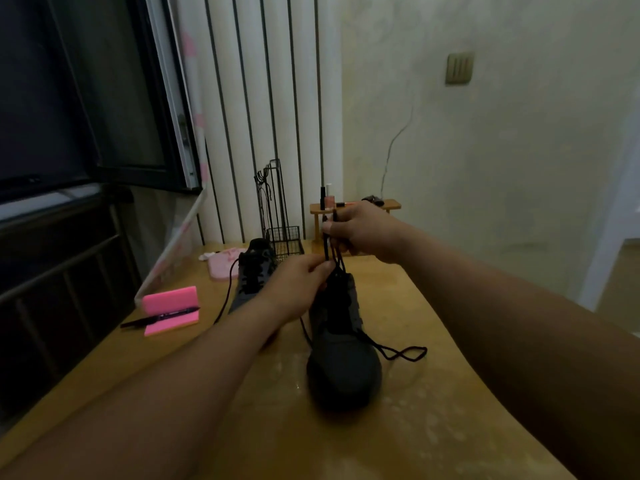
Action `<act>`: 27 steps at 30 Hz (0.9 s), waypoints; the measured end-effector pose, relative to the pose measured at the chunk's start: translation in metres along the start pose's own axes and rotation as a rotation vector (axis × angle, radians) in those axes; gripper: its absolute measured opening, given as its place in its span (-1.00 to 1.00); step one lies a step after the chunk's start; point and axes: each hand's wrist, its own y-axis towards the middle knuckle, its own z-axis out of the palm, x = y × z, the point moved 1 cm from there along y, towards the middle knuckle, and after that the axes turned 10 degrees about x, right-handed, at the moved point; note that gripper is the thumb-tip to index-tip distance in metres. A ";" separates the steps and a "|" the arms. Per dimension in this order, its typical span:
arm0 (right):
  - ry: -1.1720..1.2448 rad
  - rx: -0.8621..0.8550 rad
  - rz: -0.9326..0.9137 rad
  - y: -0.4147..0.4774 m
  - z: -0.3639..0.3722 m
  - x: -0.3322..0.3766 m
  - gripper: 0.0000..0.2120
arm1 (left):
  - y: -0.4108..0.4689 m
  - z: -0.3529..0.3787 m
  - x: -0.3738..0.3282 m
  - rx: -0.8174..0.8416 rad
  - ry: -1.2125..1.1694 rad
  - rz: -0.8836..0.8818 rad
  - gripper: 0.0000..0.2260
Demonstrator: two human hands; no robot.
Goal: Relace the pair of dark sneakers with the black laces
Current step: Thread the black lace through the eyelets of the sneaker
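A dark sneaker point(343, 358) stands on the wooden table point(433, 427), toe toward me. My left hand point(298, 285) presses on its collar and pinches the black lace point(332, 258) near the top eyelets. Above it, my right hand point(360, 233) is closed on the same lace and holds it taut upward. A loose loop of that lace point(405, 353) trails onto the table to the right of the shoe. The second dark sneaker point(254, 275) lies farther back on the left, partly behind my left hand, with its own lace point(227, 296) hanging toward the front.
A pink block with a black pen point(166, 315) across it sits at the left edge. A pink pad point(221, 266), a black wire rack point(277, 216) and a small wooden shelf point(353, 207) with bottles stand at the back. A window frame is on the left.
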 end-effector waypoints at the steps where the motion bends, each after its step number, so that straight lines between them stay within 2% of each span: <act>1: -0.014 0.009 -0.004 0.000 0.000 0.001 -0.78 | 0.005 0.000 -0.004 0.020 0.008 -0.014 -0.78; 4: 0.012 0.014 -0.018 -0.006 0.001 -0.001 -0.75 | 0.014 0.002 -0.008 0.065 -0.012 -0.044 -0.79; 6: 0.187 0.011 0.009 -0.014 0.003 -0.015 -0.70 | 0.016 0.003 -0.004 0.058 -0.081 -0.056 -0.77; 8: 0.320 0.040 0.116 -0.028 0.010 -0.041 -0.78 | 0.017 0.003 0.002 0.045 -0.143 -0.063 -0.76; 10: 0.147 0.147 0.186 -0.042 0.024 -0.065 -0.85 | 0.017 0.002 0.004 0.031 -0.173 -0.060 -0.77; 12: 0.002 0.265 0.171 -0.049 0.040 -0.077 -0.87 | 0.015 0.004 0.002 0.037 -0.182 -0.049 -0.77; 16: 0.010 0.193 0.093 -0.047 0.051 -0.075 -0.85 | 0.009 0.012 -0.001 0.032 -0.247 -0.020 -0.76; 18: 0.035 0.167 0.089 -0.047 0.052 -0.077 -0.85 | 0.001 0.018 0.002 -0.035 -0.241 0.004 -0.79; 21: 0.022 0.170 0.114 -0.047 0.052 -0.078 -0.78 | -0.025 0.030 0.020 -0.120 -0.041 0.011 -0.82; 24: 0.052 0.196 0.142 -0.044 0.050 -0.077 -0.77 | -0.044 0.043 0.043 0.068 0.453 0.074 -0.81; 27: 0.043 0.214 0.166 -0.042 0.049 -0.075 -0.79 | -0.047 0.038 0.039 0.111 0.546 0.144 -0.89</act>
